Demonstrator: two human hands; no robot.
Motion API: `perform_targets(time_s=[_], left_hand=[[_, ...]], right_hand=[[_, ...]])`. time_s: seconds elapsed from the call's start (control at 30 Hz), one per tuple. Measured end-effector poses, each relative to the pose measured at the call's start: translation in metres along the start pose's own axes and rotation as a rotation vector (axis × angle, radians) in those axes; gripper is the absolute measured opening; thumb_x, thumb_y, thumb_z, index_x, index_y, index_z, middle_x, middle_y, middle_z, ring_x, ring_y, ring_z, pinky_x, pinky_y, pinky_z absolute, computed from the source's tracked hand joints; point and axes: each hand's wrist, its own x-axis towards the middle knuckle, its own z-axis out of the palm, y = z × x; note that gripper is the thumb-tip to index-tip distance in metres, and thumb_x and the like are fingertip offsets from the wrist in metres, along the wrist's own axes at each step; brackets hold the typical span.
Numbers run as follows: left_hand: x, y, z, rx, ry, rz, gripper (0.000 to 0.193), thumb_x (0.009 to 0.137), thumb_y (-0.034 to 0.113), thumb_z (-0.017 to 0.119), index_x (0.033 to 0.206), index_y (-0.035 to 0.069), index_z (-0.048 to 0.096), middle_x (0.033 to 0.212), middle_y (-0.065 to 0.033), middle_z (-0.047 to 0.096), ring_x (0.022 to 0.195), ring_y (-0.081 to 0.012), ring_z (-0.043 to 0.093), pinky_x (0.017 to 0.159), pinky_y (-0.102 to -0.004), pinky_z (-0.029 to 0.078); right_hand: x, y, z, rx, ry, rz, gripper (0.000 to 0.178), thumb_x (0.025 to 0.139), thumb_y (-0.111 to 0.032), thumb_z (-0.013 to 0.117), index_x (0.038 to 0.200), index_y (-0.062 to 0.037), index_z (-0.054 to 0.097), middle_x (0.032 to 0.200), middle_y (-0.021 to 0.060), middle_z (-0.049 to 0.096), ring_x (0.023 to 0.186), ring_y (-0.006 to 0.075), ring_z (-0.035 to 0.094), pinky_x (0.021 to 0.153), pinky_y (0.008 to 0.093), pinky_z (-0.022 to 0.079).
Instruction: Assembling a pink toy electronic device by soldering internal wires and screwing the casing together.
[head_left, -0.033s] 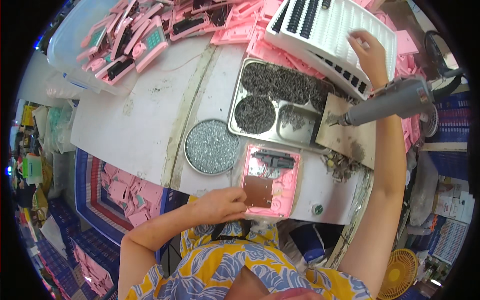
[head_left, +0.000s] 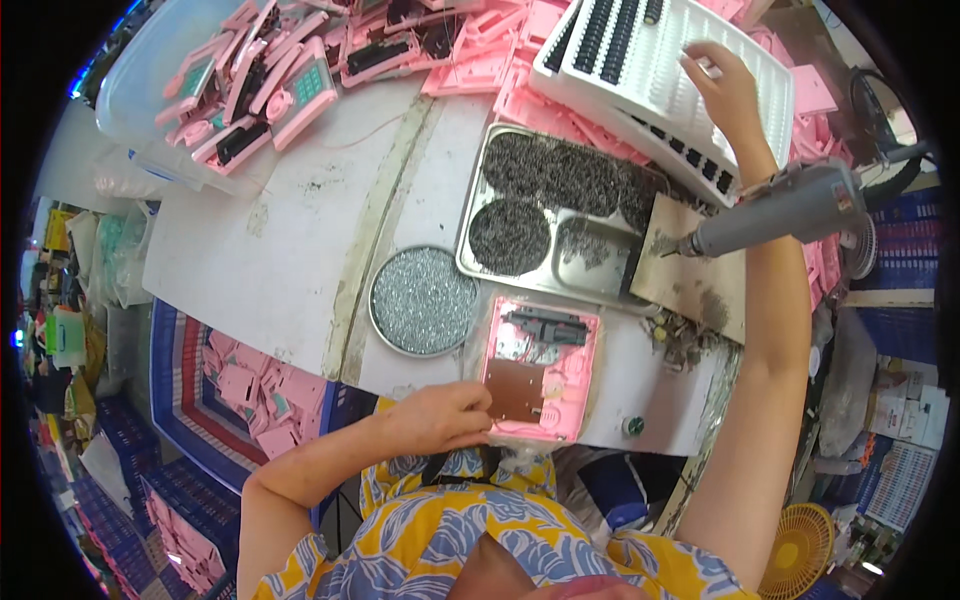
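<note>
While the left hand (head_left: 440, 415) presses flat on the near-left corner of the pink plastic casing with its brown circuit board (head_left: 540, 370), it should hold it steady at the table's near edge. Farther off, the right hand (head_left: 725, 90) reaches the white slotted plastic tray (head_left: 640, 60), fingertips pinched on a small piece; lift cleanly, clear of the hanging grey electric screwdriver (head_left: 780, 210).

open casing (head_left: 540, 370) is laid at the near edge of the bench (head_left: 270, 250), with the left hand (head_left: 440, 415) set on its left corner. round dish of screws (head_left: 424, 300) is placed just left of it, divided metal tray (head_left: 560, 215) behind it. slotted tray (head_left: 650, 70) is set farther back, touched by the right hand (head_left: 725, 90). power screwdriver (head_left: 780, 210) is hung right of the metal tray. a heap of casings (head_left: 290, 70) is piled far left.
</note>
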Motion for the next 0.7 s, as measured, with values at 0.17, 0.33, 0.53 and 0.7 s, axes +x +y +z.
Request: perform_targets(time_s=[0.17, 0.33, 0.53, 0.7], left_hand=[[-0.006, 0.005, 0.002, -0.018, 0.035, -0.029, 0.020, 0.085, 0.024, 0.076, 0.091, 0.008, 0.065, 0.089, -0.0070, 0.053, 0.079, -0.0263, 0.058, 0.067, -0.0374, 0.050], [-0.005, 0.007, 0.001, -0.022, 0.034, -0.045, 0.019, 0.084, 0.023, 0.077, 0.090, 0.009, 0.065, 0.089, -0.0067, 0.052, 0.078, -0.0256, 0.059, 0.067, -0.0370, 0.050], [-0.004, 0.008, -0.002, 0.008, 0.043, -0.029, 0.019, 0.084, 0.022, 0.077, 0.090, 0.009, 0.065, 0.089, -0.0066, 0.052, 0.078, -0.0262, 0.059, 0.067, -0.0373, 0.050], [0.004, 0.007, -0.002, 0.004, 0.019, -0.011, 0.018, 0.085, 0.021, 0.076, 0.089, 0.008, 0.064, 0.093, -0.0084, 0.054, 0.082, -0.0280, 0.060, 0.069, -0.0383, 0.051]], right_hand=[[0.074, 0.021, 0.058, -0.390, -0.107, -0.019, 0.019, 0.091, -0.022, 0.067, 0.107, -0.0113, 0.068, 0.104, 0.0071, 0.069, 0.103, 0.0271, 0.062, 0.086, 0.0399, 0.051], [0.083, 0.032, 0.072, -0.497, -0.066, -0.129, 0.014, 0.091, -0.021, 0.064, 0.102, -0.0122, 0.065, 0.102, 0.0055, 0.067, 0.102, 0.0284, 0.061, 0.084, 0.0410, 0.052], [0.088, 0.067, 0.082, -0.485, 0.043, -0.217, 0.015, 0.091, -0.018, 0.065, 0.103, -0.0089, 0.064, 0.096, 0.0074, 0.069, 0.097, 0.0285, 0.064, 0.085, 0.0394, 0.053], [0.061, 0.113, 0.024, 0.280, 0.338, 0.175, 0.024, 0.093, -0.020, 0.068, 0.110, -0.0024, 0.065, 0.099, 0.0081, 0.071, 0.096, 0.0205, 0.066, 0.086, 0.0327, 0.052]])
